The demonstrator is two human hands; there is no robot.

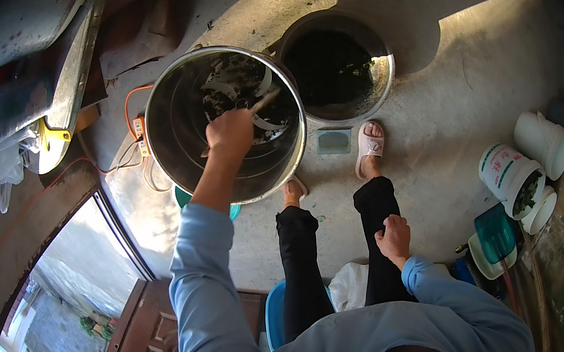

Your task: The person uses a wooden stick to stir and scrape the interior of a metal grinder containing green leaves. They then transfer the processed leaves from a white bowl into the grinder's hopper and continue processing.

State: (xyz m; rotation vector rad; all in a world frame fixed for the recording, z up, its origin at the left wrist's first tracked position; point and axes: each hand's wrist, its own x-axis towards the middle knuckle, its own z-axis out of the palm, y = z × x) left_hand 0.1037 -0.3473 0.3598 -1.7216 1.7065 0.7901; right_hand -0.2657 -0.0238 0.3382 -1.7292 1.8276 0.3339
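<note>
My left hand (230,133) is closed around a wooden stick (264,101) inside a deep metal drum (157,136). Dark bits, probably leaves, lie at the drum's bottom among curved pale metal parts (267,123). My right hand (394,235), its fingers curled, rests by my right knee, and nothing shows in it. Beyond my feet and beside the drum stands a round basin (391,72) with a dark heap (330,63) in it.
An orange power strip (141,136) with cords lies left of the drum. At the right are white buckets (504,168), one holding green leaves, and a green dustpan (494,232). A blue basin (274,318) is under me; a floor drain cover (334,141) lies near my feet.
</note>
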